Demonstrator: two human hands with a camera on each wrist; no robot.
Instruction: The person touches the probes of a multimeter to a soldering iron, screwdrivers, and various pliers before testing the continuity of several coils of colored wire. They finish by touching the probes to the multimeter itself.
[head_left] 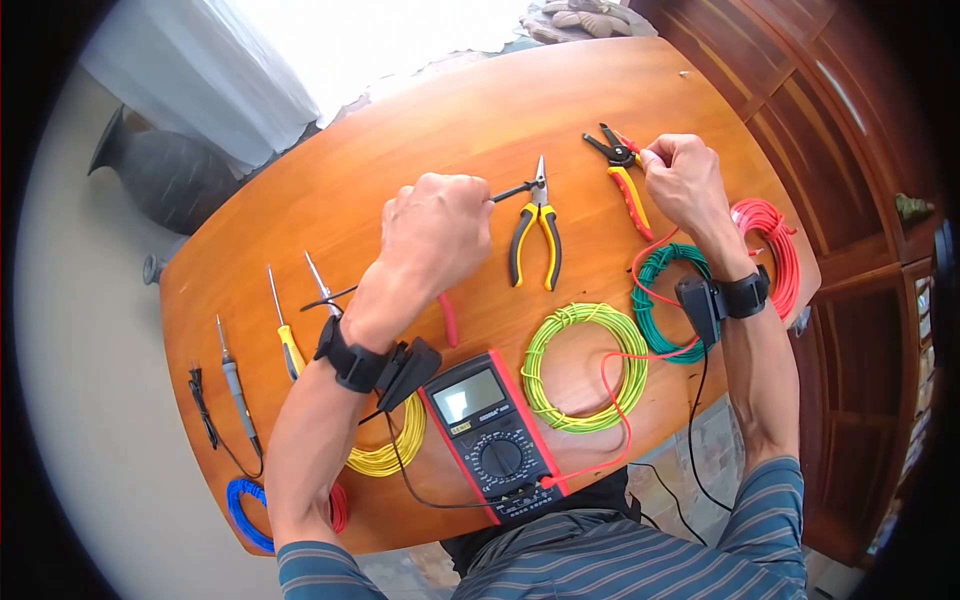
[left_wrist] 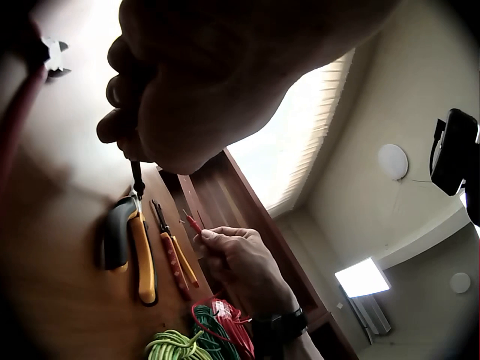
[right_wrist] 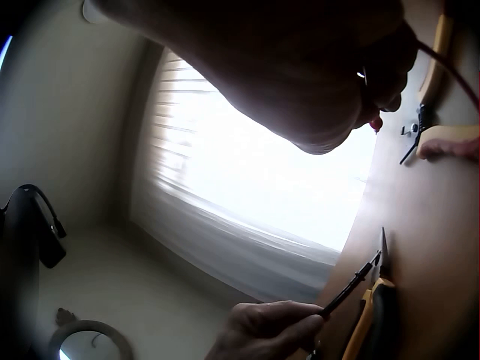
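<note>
My left hand [head_left: 437, 225] grips a black probe [head_left: 512, 192], its tip at the jaws of the yellow-and-black needle-nose pliers [head_left: 550, 228]; the right wrist view shows the probe [right_wrist: 351, 289] at the jaws, contact unclear. My right hand [head_left: 688, 180] pinches a red probe [left_wrist: 195, 224] over the red-and-yellow wire strippers [head_left: 630, 200]. Whether its tip touches them, I cannot tell. A red lead [head_left: 604, 374] runs to the red-edged multimeter [head_left: 470, 398] near the front edge. Its display digits are unreadable.
Yellow-green [head_left: 534, 385], green [head_left: 645, 318], red [head_left: 785, 262], yellow [head_left: 405, 450] and blue [head_left: 236, 507] wire coils lie around the table [head_left: 420, 130]. A soldering iron [head_left: 236, 385], yellow screwdriver [head_left: 290, 350] and partly hidden red handle [head_left: 449, 320] lie left of the pliers.
</note>
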